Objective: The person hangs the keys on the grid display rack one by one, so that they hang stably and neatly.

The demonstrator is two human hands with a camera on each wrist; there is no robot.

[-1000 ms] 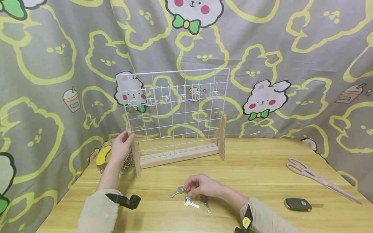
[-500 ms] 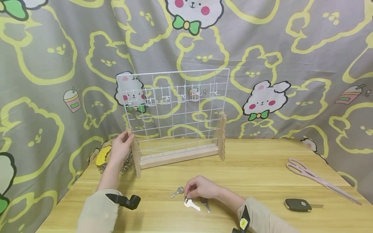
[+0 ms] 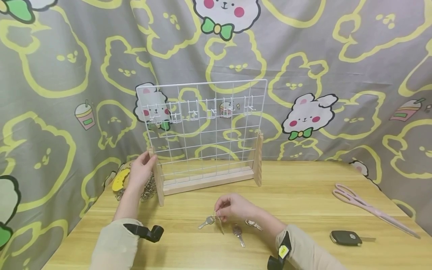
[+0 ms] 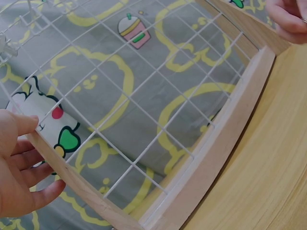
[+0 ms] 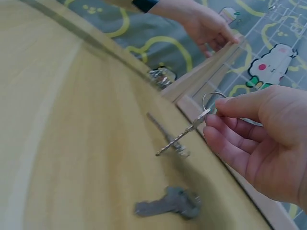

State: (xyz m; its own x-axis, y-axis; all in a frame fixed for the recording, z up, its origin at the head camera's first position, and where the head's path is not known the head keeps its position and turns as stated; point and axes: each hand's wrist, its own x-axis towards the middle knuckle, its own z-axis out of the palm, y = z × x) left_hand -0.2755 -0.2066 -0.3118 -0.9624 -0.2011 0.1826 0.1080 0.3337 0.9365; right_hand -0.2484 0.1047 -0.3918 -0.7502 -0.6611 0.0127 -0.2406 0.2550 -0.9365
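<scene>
Where the counter (image 3: pixel 189 251) is nearest, a black car key (image 3: pixel 345 238) rests at the right with its blade extended. Toward the middle, three loose metal keys lie flat: a front key (image 3: pixel 238 237), a right key (image 3: pixel 253 224) beside the right forearm (image 3: pixel 271 223), and a left key (image 3: pixel 207 221). Among these, the right hand (image 3: pixel 234 208) has its grip closed, pinching the ring (image 5: pixel 205 99) of a held key (image 5: pixel 184 132). Pink-handled scissors (image 3: pixel 374 210) lie beyond the car key. The left hand (image 3: pixel 141 168) grips the upper end of the left wooden upright (image 3: pixel 157 180). Behind the left forearm (image 3: pixel 128 204) are a yellow object (image 3: pixel 120 180) and a heap of metal links (image 3: pixel 148 193). A base bar (image 3: pixel 207 180) joins the left upright to the right wooden upright (image 3: pixel 258 161). Between them stands a white wire grid (image 3: pixel 216 131), with white hooks (image 3: pixel 211 112) in a row across its upper section. A grey printed curtain (image 3: pixel 351 84) hangs behind.
</scene>
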